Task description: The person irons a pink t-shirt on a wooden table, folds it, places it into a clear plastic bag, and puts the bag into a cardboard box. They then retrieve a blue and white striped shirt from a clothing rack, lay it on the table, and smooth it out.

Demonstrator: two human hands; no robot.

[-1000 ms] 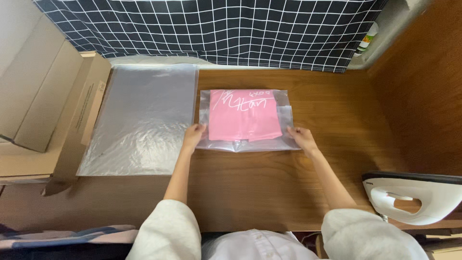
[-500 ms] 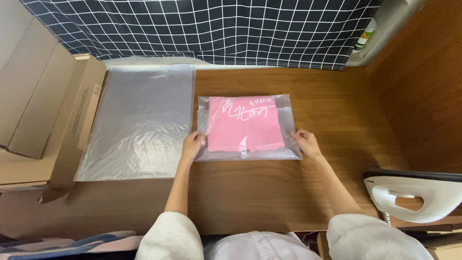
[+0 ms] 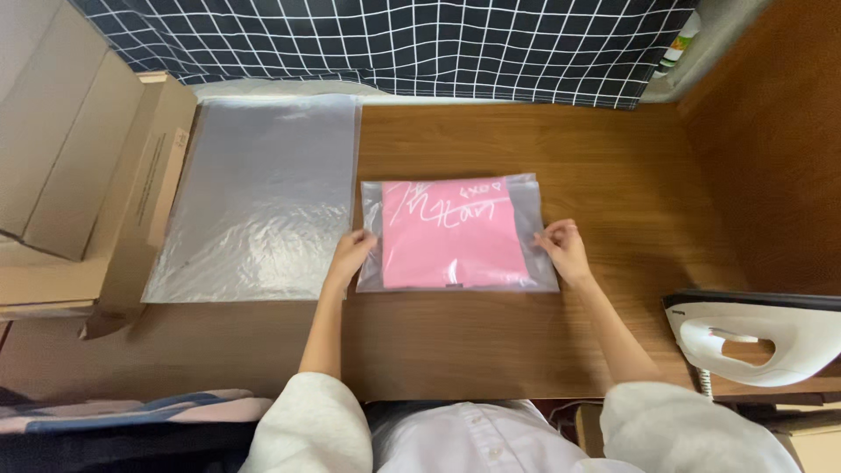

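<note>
A clear plastic bag [image 3: 526,197] holding a folded pink garment [image 3: 451,232] with white lettering lies flat on the wooden table [image 3: 526,342]. My left hand [image 3: 350,254] grips the bag's left edge near its lower corner. My right hand [image 3: 561,250] pinches the right edge. Both arms reach in from the bottom in white sleeves.
A stack of empty clear plastic bags [image 3: 258,197] lies to the left of the bagged garment. Cardboard boxes [image 3: 61,158] stand at the far left. A white iron [image 3: 758,337] rests at the right edge. A dark grid-patterned cloth [image 3: 394,44] hangs behind the table.
The bagged garment and both hands sit slightly nearer to me than before; the hands still hold the bag's two side edges.
</note>
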